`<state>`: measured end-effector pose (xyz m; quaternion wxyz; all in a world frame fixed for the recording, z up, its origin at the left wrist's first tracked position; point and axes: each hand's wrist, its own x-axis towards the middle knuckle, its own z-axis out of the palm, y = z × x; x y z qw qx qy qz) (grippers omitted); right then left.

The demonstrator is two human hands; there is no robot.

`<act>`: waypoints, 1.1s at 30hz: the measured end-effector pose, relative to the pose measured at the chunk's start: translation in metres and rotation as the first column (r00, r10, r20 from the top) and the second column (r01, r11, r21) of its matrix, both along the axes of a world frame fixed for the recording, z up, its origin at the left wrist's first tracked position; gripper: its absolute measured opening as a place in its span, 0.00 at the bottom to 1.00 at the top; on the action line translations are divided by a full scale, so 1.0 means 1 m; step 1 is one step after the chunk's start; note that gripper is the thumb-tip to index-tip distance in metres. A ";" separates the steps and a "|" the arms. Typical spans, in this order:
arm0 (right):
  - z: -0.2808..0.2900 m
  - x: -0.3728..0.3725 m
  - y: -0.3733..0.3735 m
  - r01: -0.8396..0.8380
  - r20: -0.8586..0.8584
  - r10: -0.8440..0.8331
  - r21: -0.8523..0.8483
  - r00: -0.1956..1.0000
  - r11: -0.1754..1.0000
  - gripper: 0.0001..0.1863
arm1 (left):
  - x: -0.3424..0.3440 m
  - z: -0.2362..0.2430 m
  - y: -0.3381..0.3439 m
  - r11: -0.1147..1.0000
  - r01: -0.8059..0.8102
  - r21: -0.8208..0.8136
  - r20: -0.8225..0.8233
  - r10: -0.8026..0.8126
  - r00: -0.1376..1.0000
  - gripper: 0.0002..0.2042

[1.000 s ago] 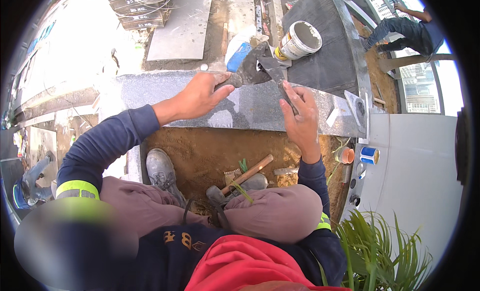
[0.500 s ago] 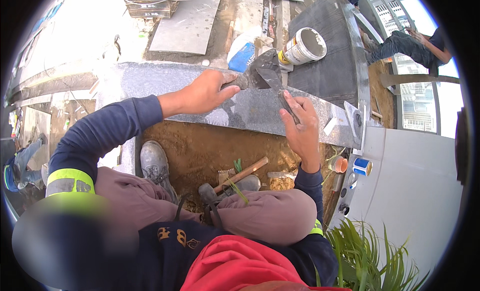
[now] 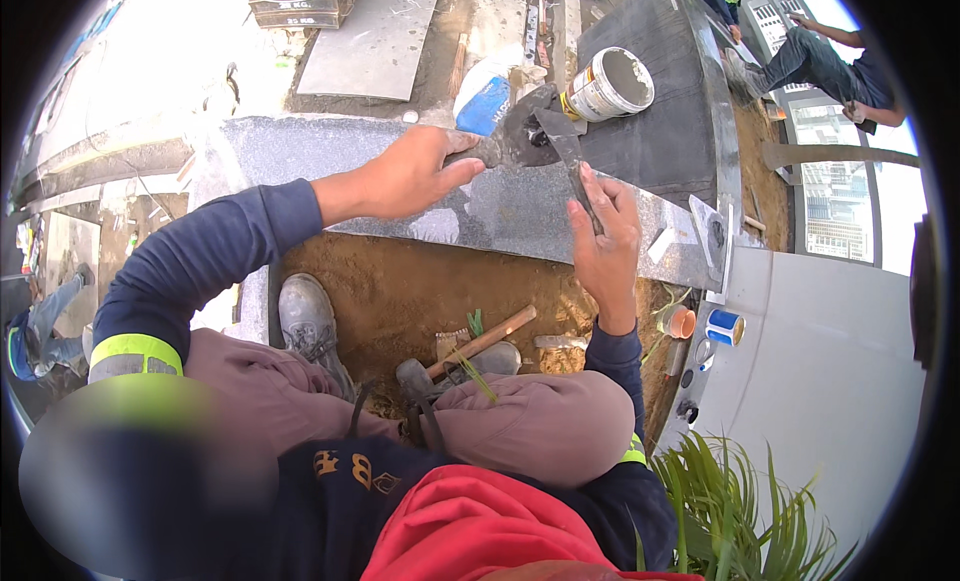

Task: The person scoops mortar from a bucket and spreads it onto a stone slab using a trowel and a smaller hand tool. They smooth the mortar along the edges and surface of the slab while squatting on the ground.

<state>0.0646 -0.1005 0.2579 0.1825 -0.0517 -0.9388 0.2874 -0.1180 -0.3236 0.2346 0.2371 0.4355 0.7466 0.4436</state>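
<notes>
Left hand (image 3: 422, 171) gripping trowel (image 3: 518, 123) over far edge of slab (image 3: 525, 216); right hand (image 3: 608, 236) gripping scraper (image 3: 561, 136), blade overlapping trowel there. Best done by bracing trowel level, angling scraper low, gathering dark paste (image 3: 535, 146) toward trowel's middle.

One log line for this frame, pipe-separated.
left hand: grips dark trowel | right hand: grips scraper | blades: overlapping in view, contact unclear | below: grey slab | beyond: white bucket

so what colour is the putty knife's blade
The putty knife's blade is dark grey, clearest in the head view.
</notes>
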 end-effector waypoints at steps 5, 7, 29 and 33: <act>-0.004 0.004 0.005 -0.013 -0.079 0.017 0.048 0.997 0.999 0.25 | -0.002 0.006 -0.001 0.991 0.000 -0.134 0.046 0.007 0.999 0.17; -0.003 0.002 0.005 -0.046 0.035 0.045 0.019 0.998 0.999 0.25 | 0.001 0.004 0.000 0.994 -0.010 -0.112 0.101 0.021 0.995 0.17; 0.008 0.012 0.006 -0.071 0.121 0.072 -0.013 0.990 0.997 0.22 | -0.001 0.012 -0.004 0.995 0.027 -0.097 0.203 -0.007 0.979 0.19; 0.006 0.007 0.035 -0.040 -0.097 0.024 -0.170 0.995 0.985 0.23 | -0.009 0.012 -0.006 0.995 0.091 -0.048 0.327 -0.070 0.942 0.19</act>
